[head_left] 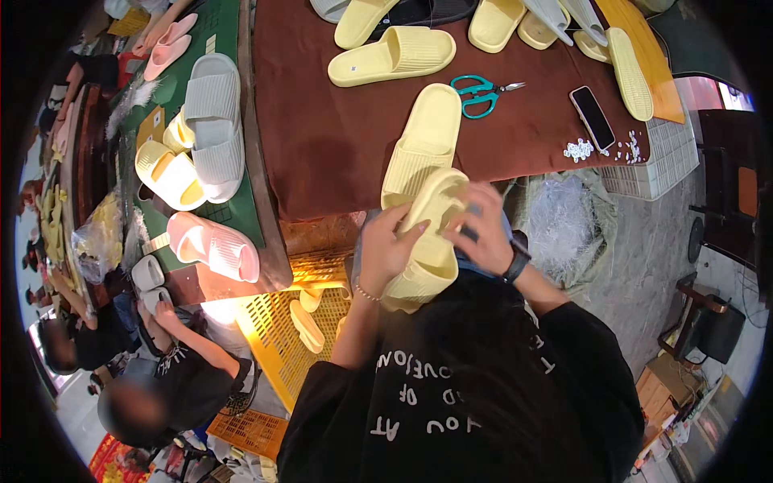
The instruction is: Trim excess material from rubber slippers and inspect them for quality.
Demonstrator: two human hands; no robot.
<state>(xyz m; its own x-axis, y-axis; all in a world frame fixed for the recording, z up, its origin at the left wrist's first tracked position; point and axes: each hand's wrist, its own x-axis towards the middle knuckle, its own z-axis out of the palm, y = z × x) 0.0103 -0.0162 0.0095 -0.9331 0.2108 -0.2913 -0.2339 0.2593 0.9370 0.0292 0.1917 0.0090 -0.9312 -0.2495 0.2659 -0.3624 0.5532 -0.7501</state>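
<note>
A pale yellow slipper is held above my lap, tilted at the table's near edge. My left hand grips its left side, thumb along the edge. My right hand, wearing a dark wristwatch, is at the slipper's right side with bent fingers; motion blurs the fingertips, so whether they pinch anything is unclear. Just beyond, another yellow slipper lies on the brown cloth, partly covered by the held one. Teal-handled scissors rest to its right.
More yellow slippers lie along the far side. A phone and small white pieces are at the right. Grey slippers and pink slippers sit on a green mat at the left. Below stands a yellow crate. A co-worker sits at the left.
</note>
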